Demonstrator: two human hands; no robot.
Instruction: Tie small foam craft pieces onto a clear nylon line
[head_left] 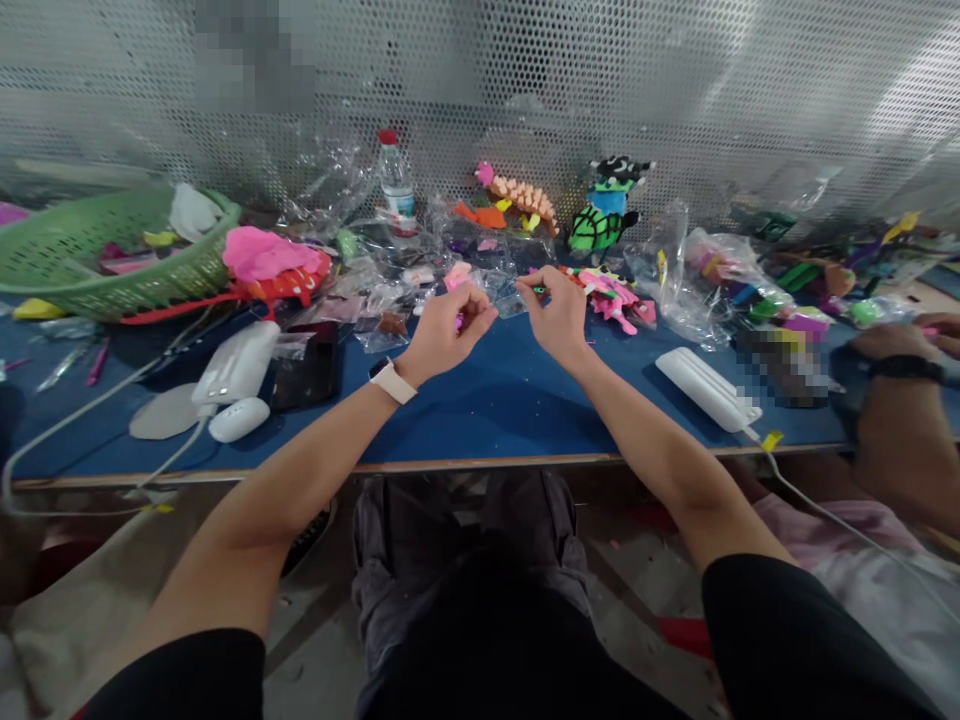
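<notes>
From my remote seat I see the left hand (444, 335) curled nearly closed around a purple piece (459, 322); the right hand (556, 315) pinches, it seems, a tiny green piece (539, 290) — both above the blue table (480, 415). A loose pinch could lose either among the clear wrappers (506, 297).

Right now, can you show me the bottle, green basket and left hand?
Bottle (397, 184): head view, middle of its side.
Green basket (101, 291): head view, outer wall.
Left hand (445, 329): head view, back of hand.
</notes>
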